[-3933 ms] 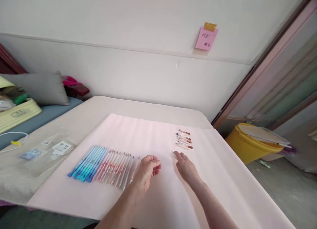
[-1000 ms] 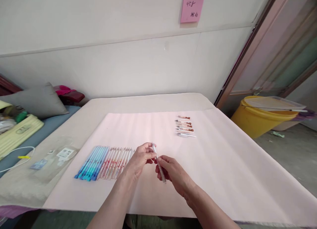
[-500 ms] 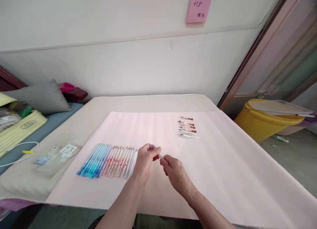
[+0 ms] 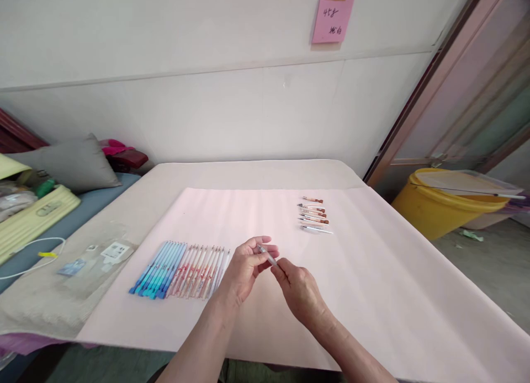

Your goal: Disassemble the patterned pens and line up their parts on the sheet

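Observation:
My right hand (image 4: 296,286) is closed around the lower end of a slim pale pen (image 4: 268,255), which tilts up to the left. Behind the pen's upper part, my left hand (image 4: 248,267) has its fingers stretched out and apart, the pen lying against them. Just left of that hand, a row of pens lies side by side: blue ones (image 4: 159,270) with darker blue ends, then pale pink and white ones (image 4: 199,271) with red patterns. My left forearm hides part of the row's right end.
Toward the back right of the pink sheet (image 4: 372,272) lies a small group of brown-and-white pens (image 4: 313,212). A clear plastic bag (image 4: 97,264) rests at left on the cream cover. Beyond are a grey pillow (image 4: 74,162) and, on the right floor, a yellow bucket (image 4: 443,206).
The fingers of my left hand have loosened from a pinch on the pen and spread out, showing more of it. My right hand keeps its grip. The view has tilted slightly upward.

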`<control>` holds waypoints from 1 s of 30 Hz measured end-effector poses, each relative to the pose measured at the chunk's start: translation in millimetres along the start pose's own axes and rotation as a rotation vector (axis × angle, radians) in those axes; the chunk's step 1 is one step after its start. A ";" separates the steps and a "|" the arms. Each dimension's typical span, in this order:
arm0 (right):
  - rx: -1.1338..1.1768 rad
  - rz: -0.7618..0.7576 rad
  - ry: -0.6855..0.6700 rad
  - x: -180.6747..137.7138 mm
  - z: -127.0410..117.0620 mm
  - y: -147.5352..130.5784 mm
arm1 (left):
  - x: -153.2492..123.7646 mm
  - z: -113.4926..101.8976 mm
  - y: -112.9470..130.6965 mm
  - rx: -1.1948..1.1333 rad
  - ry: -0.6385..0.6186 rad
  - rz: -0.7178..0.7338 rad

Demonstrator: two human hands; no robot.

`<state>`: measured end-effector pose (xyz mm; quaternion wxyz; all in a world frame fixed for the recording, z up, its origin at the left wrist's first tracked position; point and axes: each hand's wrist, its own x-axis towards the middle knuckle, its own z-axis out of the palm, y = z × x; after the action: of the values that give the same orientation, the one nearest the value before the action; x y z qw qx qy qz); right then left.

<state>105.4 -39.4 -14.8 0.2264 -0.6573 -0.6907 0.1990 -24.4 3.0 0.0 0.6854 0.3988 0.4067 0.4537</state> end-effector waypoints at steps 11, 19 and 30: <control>-0.115 -0.049 0.045 -0.7 -0.3 4.9 | 2.2 -5.2 0.1 0.191 0.080 0.022; -0.125 -0.036 0.033 -0.6 -2.2 5.2 | 3.5 -5.7 2.3 0.190 0.101 0.014; -0.129 -0.046 0.024 -2.5 -2.6 3.9 | 3.0 -5.5 4.2 0.317 0.153 0.007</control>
<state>110.2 -41.7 -15.0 0.1964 -0.6569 -0.7142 0.1408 -29.9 7.9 1.4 0.5792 0.4676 0.5228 0.4154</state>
